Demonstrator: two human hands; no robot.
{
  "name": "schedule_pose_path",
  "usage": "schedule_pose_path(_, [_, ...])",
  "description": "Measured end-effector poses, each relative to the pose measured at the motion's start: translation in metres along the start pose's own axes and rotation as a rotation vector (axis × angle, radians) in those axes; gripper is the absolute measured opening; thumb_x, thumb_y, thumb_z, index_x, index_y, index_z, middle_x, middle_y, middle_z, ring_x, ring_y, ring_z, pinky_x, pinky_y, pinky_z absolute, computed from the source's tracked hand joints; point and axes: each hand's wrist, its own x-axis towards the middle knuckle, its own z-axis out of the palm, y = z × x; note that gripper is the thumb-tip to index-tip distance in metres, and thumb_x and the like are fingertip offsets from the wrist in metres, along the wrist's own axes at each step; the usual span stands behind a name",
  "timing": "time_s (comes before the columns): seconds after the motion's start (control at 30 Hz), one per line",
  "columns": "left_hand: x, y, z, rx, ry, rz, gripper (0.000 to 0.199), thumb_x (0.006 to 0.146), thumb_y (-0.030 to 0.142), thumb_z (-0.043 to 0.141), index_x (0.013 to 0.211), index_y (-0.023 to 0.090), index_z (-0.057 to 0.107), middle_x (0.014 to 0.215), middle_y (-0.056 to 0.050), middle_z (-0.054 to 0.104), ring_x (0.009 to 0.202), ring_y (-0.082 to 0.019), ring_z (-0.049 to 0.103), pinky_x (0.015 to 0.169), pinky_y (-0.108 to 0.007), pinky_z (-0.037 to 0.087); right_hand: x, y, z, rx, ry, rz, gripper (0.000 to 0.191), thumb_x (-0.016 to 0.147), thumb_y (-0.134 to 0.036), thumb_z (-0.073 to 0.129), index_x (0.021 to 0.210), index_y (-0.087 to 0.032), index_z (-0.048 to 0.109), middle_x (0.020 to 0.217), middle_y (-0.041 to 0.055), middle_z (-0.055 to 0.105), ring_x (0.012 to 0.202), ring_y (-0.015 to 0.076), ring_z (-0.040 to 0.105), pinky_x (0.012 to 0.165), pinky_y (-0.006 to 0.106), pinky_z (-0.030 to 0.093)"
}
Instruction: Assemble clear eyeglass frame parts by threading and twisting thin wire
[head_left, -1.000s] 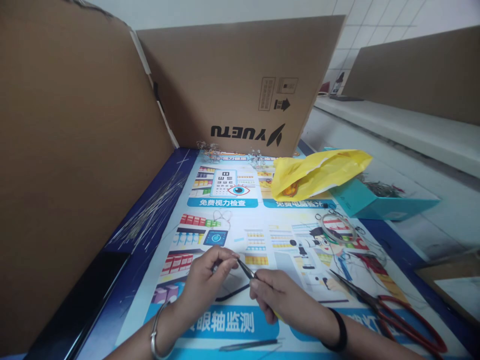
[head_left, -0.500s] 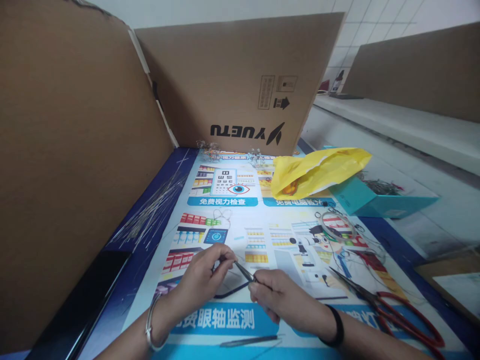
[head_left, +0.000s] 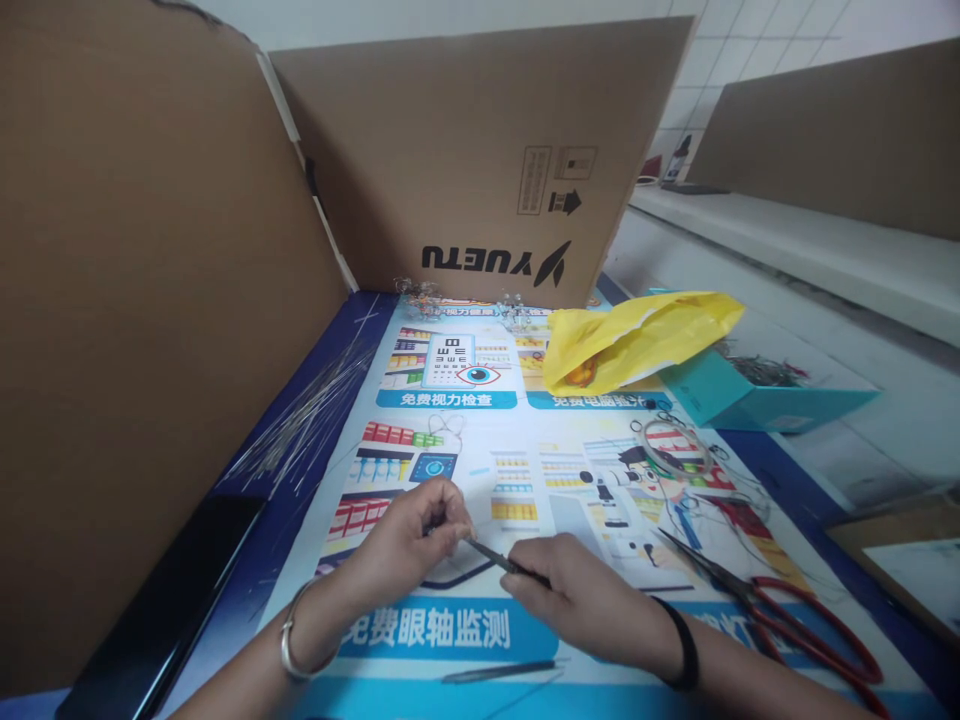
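My right hand (head_left: 566, 590) is closed around a pair of slim, pointed pliers (head_left: 491, 556), the dark handle partly showing under the thumb. The pliers' narrow jaws point up and left, and their tip meets the fingertips of my left hand (head_left: 420, 540). That hand is pinched, thumb against forefinger, on something small that the fingers mostly hide. Below both hands, a thin grey pointed tool (head_left: 499, 672) lies flat on the printed poster (head_left: 480, 470). Red-handled scissors (head_left: 757, 595) rest to the right of my right hand, blades pointing up and left.
Loose thin wires (head_left: 304, 420) lie at left, above a black phone-like slab (head_left: 169, 600). A wire coil (head_left: 675, 447) sits at right. Behind it are a yellow bag (head_left: 660, 335) and a teal box (head_left: 772, 400) of metal bits. Cardboard panels (head_left: 465, 150) stand at the back and left.
The pliers have turned in my right hand, so the jaws look thinner and more handle shows. My right hand's lower fingers have tucked out of sight. The left hand keeps its pinch.
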Motion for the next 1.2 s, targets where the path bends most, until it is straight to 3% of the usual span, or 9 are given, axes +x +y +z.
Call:
schedule_pose_path(0.1, [0.001, -0.001, 0.001, -0.024, -0.007, -0.031, 0.008, 0.077, 0.02, 0.056, 0.074, 0.018, 0.049, 0.063, 0.004, 0.051, 0.054, -0.008, 0.047, 0.052, -0.021, 0.039, -0.001, -0.002, 0.0, -0.172, 0.043, -0.031, 0.027, 0.087, -0.035, 0.042, 0.068, -0.018, 0.049, 0.067, 0.0003, 0.057, 0.058, 0.0107, 0.047, 0.053, 0.023, 0.023])
schedule_pose_path(0.23, [0.002, -0.004, 0.005, -0.044, 0.037, -0.045, 0.012, 0.076, 0.023, 0.059, 0.074, 0.019, 0.048, 0.066, 0.003, 0.056, 0.055, -0.009, 0.052, 0.053, -0.021, 0.042, -0.001, 0.0, 0.002, -0.217, 0.036, -0.018, 0.027, 0.088, -0.036, 0.04, 0.072, -0.018, 0.052, 0.071, 0.0028, 0.061, 0.062, 0.0128, 0.051, 0.054, 0.024, 0.024])
schedule_pose_path(0.5, [0.004, -0.009, 0.012, -0.068, 0.22, -0.047, 0.014, 0.077, 0.023, 0.059, 0.072, 0.019, 0.046, 0.061, 0.003, 0.062, 0.057, -0.01, 0.058, 0.056, -0.021, 0.043, 0.0, 0.002, 0.001, -0.099, 0.073, 0.061, 0.03, 0.088, -0.037, 0.038, 0.066, -0.018, 0.044, 0.064, 0.0009, 0.056, 0.058, 0.0112, 0.047, 0.051, 0.023, 0.024])
schedule_pose_path(0.83, [0.002, -0.013, 0.022, -0.141, 0.296, -0.038, 0.019, 0.079, 0.03, 0.059, 0.073, 0.02, 0.045, 0.065, 0.002, 0.065, 0.064, -0.011, 0.06, 0.059, -0.021, 0.045, 0.003, -0.001, 0.001, 0.067, 0.081, 0.076, 0.032, 0.089, -0.036, 0.035, 0.064, -0.018, 0.044, 0.062, 0.0007, 0.054, 0.056, 0.0106, 0.047, 0.05, 0.021, 0.028])
schedule_pose_path(1.2, [0.005, -0.01, 0.033, -0.241, 0.46, -0.059, 0.02, 0.076, 0.029, 0.062, 0.071, 0.019, 0.045, 0.071, 0.0, 0.067, 0.065, -0.011, 0.062, 0.064, -0.023, 0.048, 0.007, -0.003, 0.008, 0.127, 0.156, 0.089, 0.031, 0.088, -0.036, 0.035, 0.063, -0.019, 0.04, 0.06, 0.0008, 0.054, 0.056, 0.0115, 0.048, 0.051, 0.022, 0.03])
